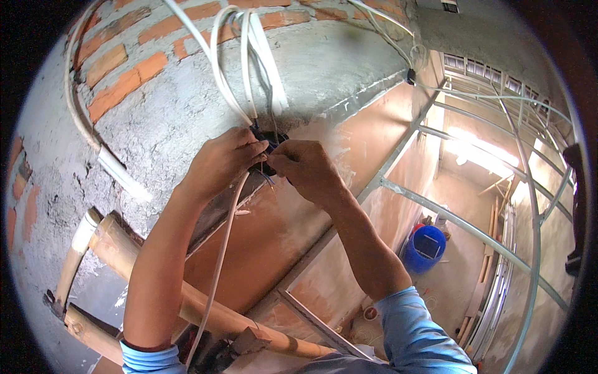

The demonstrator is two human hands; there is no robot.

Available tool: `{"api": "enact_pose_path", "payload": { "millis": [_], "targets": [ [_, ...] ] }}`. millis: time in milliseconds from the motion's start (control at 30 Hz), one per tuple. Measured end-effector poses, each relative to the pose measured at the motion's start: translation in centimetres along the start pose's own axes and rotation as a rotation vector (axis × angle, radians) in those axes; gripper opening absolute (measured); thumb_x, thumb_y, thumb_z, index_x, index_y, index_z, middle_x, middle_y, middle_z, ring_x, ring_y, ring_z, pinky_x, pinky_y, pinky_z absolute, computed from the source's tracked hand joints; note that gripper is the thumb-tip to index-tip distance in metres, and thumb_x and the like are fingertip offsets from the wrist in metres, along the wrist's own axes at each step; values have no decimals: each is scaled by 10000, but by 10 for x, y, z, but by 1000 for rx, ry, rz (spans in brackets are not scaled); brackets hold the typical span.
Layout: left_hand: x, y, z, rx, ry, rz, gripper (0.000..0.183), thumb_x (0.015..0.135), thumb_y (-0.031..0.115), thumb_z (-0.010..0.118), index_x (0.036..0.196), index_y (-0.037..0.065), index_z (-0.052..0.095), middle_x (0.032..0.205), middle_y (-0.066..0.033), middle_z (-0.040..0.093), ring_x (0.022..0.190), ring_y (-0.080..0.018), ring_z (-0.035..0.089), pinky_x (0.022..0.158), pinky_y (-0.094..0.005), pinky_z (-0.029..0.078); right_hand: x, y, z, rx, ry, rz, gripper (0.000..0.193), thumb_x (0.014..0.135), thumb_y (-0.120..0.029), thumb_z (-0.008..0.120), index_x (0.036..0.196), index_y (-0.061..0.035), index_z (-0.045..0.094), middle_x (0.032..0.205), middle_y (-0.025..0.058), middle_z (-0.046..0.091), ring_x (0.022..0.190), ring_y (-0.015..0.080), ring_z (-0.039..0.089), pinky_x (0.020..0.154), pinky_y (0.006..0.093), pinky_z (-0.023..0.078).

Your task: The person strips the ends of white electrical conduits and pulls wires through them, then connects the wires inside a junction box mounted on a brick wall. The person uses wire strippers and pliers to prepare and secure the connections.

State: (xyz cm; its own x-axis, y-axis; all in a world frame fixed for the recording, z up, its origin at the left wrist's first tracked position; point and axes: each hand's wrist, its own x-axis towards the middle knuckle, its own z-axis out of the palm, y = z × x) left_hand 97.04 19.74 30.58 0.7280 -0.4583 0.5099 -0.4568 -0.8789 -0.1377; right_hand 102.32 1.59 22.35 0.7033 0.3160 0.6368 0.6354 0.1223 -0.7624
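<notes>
Both hands meet at a dark box (274,135) set in the grey plastered wall. My left hand (227,161) is closed in a pinch on thin wires at the box's left side. Close beside it, my right hand (305,168) also has its fingers pinched on the wires. Thin dark wire ends (268,179) stick out below the fingertips. A pale cable (228,230) hangs down from under the hands. Above them, looped white cables (249,56) run down to the box. The fingers hide most of the box and where the wires meet.
A bamboo pole (212,311) crosses beneath my arms. Beside it at left is a wooden handle (73,265) with dark metal at its lower end. Metal scaffolding (461,221) stands to the right, above a blue barrel (425,248). A lit lamp (479,153) glows beyond.
</notes>
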Motion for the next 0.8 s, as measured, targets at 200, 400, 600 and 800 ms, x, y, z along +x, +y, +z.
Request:
{"api": "enact_pose_path", "payload": {
  "millis": [200,400,600,800],
  "targets": [
    [-1,-6,4,87,60,243,206,835,87,711,1041,87,695,939,-86,650,876,-307,663,769,-385,566,-7,-14,-1,-269,66,-127,193,888,-206,638,918,-25,697,793,196,668,721,351,662,672,417,515],
    [3,-13,9,104,158,355,105,888,126,650,984,89,669,944,-105,638,887,-319,664,788,-404,563,1,3,9,-392,398,-268,145,873,-98,674,990,-37,735,901,102,712,845,258,645,795,391,508],
    [2,-11,10,-16,76,136,102,890,108,650,985,71,645,954,-124,611,898,-329,647,780,-412,531,15,40,14,-652,438,-604,185,857,-172,714,1032,-115,736,889,58,696,889,255,636,785,403,472],
    [2,-5,10,-192,86,16,84,913,84,619,986,49,641,943,-138,613,898,-341,643,785,-404,520,24,57,4,-724,240,-587,224,859,-180,711,1078,-136,713,834,26,674,789,238,653,725,395,480]
  ]
}}
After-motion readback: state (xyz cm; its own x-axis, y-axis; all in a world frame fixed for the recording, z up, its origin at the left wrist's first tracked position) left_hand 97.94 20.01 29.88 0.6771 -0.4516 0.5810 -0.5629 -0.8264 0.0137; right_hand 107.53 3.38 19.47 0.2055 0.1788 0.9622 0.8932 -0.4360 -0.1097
